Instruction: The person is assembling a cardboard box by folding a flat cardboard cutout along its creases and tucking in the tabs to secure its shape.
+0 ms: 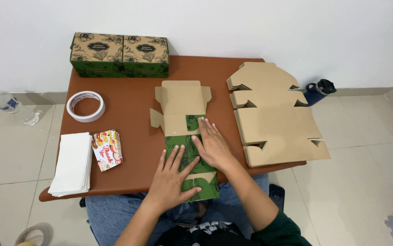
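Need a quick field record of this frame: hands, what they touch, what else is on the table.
left hand: flat, pressing the box blank
right hand: flat on the same blank, beside the left
box blank: partly folded, green print and brown inside showing
blank stack: flat brown cutouts, right of the hands
finished boxes: two, side by side, table's far left
tape roll: left
cards: colourful pile, front left
white sheets: stack beside the cards
table: brown
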